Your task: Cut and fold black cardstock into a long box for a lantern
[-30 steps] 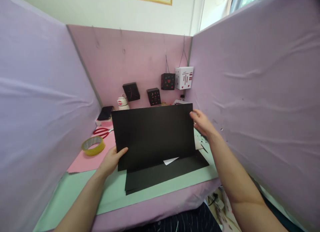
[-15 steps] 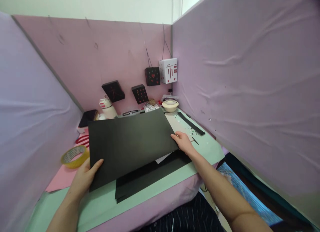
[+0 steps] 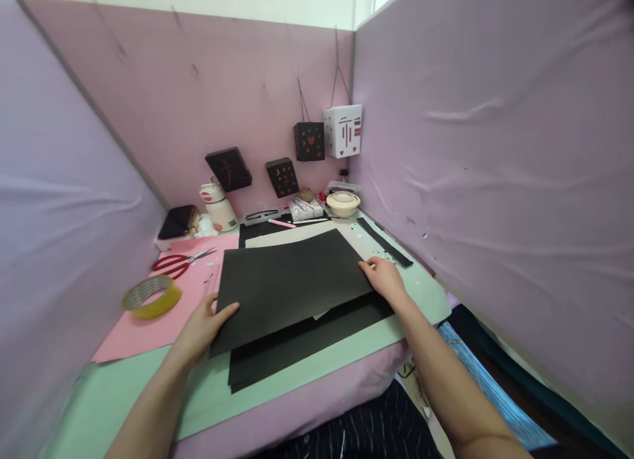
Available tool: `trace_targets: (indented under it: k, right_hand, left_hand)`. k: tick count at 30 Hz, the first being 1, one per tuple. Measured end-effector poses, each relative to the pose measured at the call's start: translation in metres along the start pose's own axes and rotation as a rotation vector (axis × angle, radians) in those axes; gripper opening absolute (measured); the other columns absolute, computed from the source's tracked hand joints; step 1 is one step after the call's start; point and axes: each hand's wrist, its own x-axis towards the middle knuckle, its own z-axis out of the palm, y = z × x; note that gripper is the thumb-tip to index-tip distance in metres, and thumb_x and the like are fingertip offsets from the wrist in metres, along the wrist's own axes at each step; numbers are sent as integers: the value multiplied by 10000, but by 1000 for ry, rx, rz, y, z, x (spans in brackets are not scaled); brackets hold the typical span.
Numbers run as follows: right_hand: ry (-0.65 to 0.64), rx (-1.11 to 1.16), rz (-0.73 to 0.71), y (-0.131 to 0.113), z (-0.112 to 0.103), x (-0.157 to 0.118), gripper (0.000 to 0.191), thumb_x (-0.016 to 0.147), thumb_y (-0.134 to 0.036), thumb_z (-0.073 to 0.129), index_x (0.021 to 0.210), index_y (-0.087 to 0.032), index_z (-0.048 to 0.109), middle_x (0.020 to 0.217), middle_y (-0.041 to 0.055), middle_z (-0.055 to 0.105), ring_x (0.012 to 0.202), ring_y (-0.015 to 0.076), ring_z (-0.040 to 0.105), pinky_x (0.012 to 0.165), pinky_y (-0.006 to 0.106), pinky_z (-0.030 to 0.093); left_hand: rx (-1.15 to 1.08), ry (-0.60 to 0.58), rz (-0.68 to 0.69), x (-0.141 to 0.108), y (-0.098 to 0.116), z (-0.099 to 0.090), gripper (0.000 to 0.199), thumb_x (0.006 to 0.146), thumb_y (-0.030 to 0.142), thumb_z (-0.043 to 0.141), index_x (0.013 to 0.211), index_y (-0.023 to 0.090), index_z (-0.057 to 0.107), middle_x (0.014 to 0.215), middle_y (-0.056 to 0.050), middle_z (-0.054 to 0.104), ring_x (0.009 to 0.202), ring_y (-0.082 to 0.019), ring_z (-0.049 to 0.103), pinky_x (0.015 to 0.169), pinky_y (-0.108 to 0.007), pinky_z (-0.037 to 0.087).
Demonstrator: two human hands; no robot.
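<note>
A large black sheet (image 3: 292,287) is held slightly raised and tilted above the table. My left hand (image 3: 205,323) grips its left edge, thumb on top and fingers partly hidden. At its right edge, my right hand (image 3: 384,277) pinches the sheet between thumb and fingers. Under it lie more black sheets (image 3: 297,356), their front edges showing, with a small bit of white between the layers. Behind the held sheet, a white sheet (image 3: 297,233) shows on the green tabletop (image 3: 208,406).
Yellow tape roll (image 3: 152,298) and red scissors (image 3: 178,263) lie on pink paper (image 3: 129,340) at left. Behind stand a white bottle (image 3: 220,211) and a cream bowl (image 3: 343,204). A black strip (image 3: 384,242) lies at right; decorated boxes (image 3: 310,142) hang on the wall.
The held black sheet has moved right and lower, along with both hands. The scissors, the white sheet and a pink pen behind it have come into fuller view. The camera view has shifted slightly.
</note>
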Motion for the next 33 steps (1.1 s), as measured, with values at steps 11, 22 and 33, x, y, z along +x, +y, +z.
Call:
trace_targets:
  k: [11, 22, 33]
  right_hand:
    - [14, -318, -68, 27, -5, 30, 393, 873, -522, 493, 908, -206, 723, 796, 117, 720, 803, 284, 662, 650, 329, 425]
    - [61, -407, -589, -9, 12, -21, 484, 948, -374, 448, 1350, -113, 513, 1423, 169, 490, 1319, 282, 437, 1092, 414, 338]
    - [-385, -359, -950, -40, 55, -81, 577, 968, -464, 390, 1487, -221, 326, 1545, 37, 328, 1445, 215, 246, 1179, 481, 216]
  left_hand:
    - [967, 39, 730, -44, 1, 72, 569, 903, 455, 530, 1368, 138, 448, 1470, -144, 428, 1401, -292, 326, 1130, -440, 306]
    - [1151, -248, 610, -36, -8, 107, 957, 826, 766, 391, 1511, 116, 237, 1588, -137, 167, 1472, -284, 130, 1182, -466, 134]
    - [1166, -279, 604, -37, -7, 107, 972, 791, 791, 419, 1522, 180, 227, 1598, -138, 121, 1473, -320, 80, 1171, -503, 124]
